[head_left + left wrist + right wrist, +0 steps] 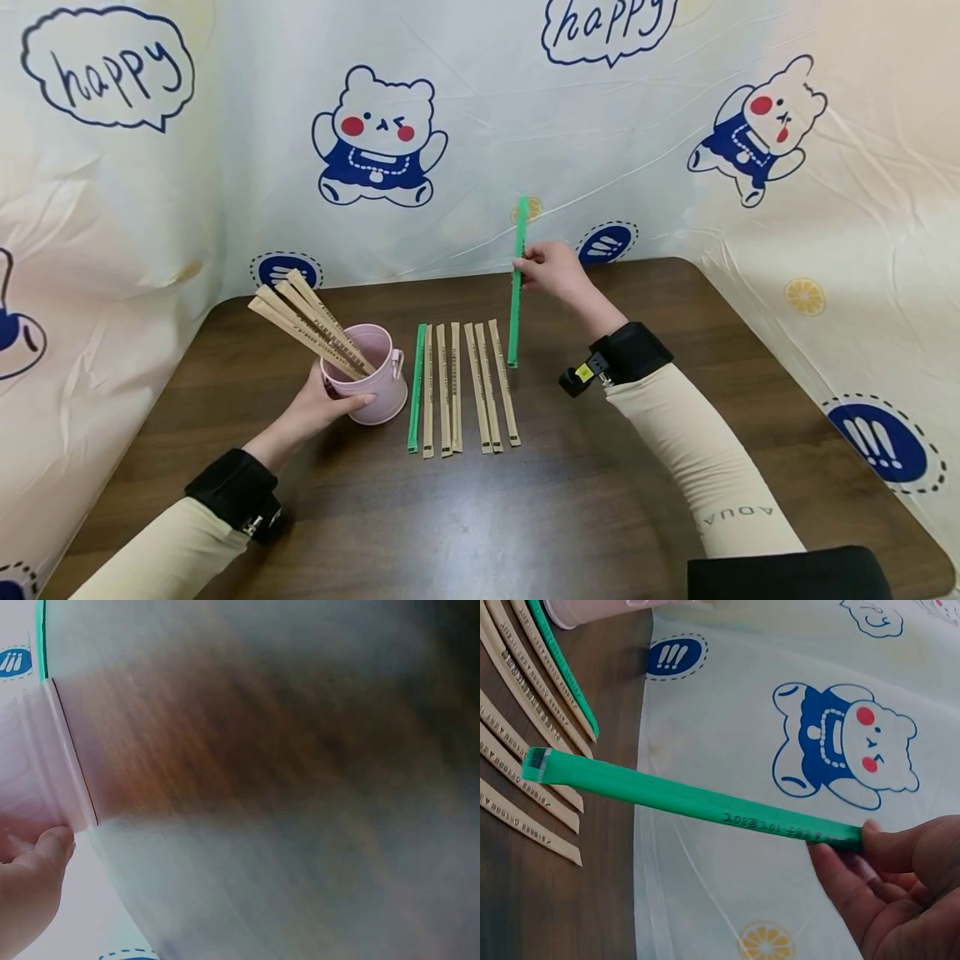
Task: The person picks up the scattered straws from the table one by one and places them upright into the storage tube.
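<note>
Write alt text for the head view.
A person's right-hand grip holds a slim green packet at a brown table; the left-hand grip holds a pink bucket containing tan packets. A row of packets lies between.

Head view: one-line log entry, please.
left hand: holds pink tapered bucket; right hand: pinches slim green printed packet; bucket: slim tan packets inside; brown table: row of tan packets, one green packet

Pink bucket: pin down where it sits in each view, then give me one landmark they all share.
Head: the pink bucket is left of centre, held by the left hand.
Left wrist: the pink bucket is cut off by the left edge.
Right wrist: only part of the pink bucket shows, at the top edge, left of centre.
Shared landmark: the white cloth, with a blue badge in every view.
</note>
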A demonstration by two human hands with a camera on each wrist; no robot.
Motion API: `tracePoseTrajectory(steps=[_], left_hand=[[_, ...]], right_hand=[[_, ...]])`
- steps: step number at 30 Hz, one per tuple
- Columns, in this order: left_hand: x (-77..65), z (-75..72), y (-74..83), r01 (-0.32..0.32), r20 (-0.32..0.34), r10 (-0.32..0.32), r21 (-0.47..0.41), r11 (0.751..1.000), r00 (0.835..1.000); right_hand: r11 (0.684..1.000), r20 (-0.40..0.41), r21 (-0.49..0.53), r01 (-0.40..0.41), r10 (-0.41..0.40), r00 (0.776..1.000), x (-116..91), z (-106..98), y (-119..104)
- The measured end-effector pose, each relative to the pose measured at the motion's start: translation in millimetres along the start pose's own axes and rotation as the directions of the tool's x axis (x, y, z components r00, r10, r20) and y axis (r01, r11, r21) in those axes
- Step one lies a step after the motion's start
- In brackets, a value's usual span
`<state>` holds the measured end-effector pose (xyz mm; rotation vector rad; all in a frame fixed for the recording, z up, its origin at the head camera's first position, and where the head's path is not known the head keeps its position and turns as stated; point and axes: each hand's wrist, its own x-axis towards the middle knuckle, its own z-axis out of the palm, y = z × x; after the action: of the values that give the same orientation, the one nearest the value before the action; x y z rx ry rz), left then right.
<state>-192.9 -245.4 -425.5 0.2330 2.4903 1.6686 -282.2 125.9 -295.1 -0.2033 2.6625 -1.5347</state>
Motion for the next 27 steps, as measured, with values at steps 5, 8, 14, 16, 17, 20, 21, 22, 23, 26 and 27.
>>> tracePoseTrajectory(steps=[5,8,14,16,17,20,21,22,23,26,27], left_hand=[[0.2,0.3,-0.5,-0.007,-0.004,0.007,0.001,1.000,1.000],[0.0,0.2,-0.1,-0.006,-0.006,0.006,0.006,1.000,1.000],[0.2,0.2,-0.3,-0.013,-0.001,0.013,-0.001,1.000,1.000],[0.0,0.1,-0.5,-0.014,0.001,0.014,-0.004,1.000,1.000],[-0.2,0.2,-0.7,-0.011,0.002,0.011,-0.004,1.000,1.000],[-1.2,0.6,-1.1,0.002,0.006,-0.002,-0.004,1.000,1.000],[-1.5,0.8,-1.1,0.006,0.009,-0.006,-0.006,1.000,1.000],[-1.6,1.0,-0.9,0.009,0.011,-0.009,-0.009,1.000,1.000],[-1.6,1.2,-0.8,0.010,0.013,-0.010,-0.012,1.000,1.000],[-1.3,1.1,0.5,0.005,0.016,-0.005,-0.024,1.000,1.000],[-1.2,1.0,0.9,0.002,0.015,-0.001,-0.026,1.000,1.000]], right_hand=[[0.997,-0.005,-0.027,0.073,-0.073,0.997,-4,6,-10],[0.994,-0.004,-0.026,0.107,-0.108,0.994,-5,10,-17],[0.987,-0.016,0.054,0.154,-0.153,0.988,-5,24,-34],[0.982,-0.018,0.094,0.166,-0.165,0.986,-4,31,-39],[0.979,-0.017,0.107,0.173,-0.173,0.985,-4,35,-41],[0.970,-0.005,0.142,0.199,-0.200,0.980,-2,46,-48],[0.967,-0.003,0.146,0.209,-0.211,0.978,-2,49,-51],[0.964,-0.003,0.153,0.219,-0.222,0.975,-2,52,-54],[0.959,-0.006,0.163,0.231,-0.233,0.973,-2,54,-57],[0.948,-0.021,0.190,0.255,-0.256,0.967,-3,61,-67],[0.944,-0.025,0.202,0.261,-0.262,0.965,-3,63,-69]])
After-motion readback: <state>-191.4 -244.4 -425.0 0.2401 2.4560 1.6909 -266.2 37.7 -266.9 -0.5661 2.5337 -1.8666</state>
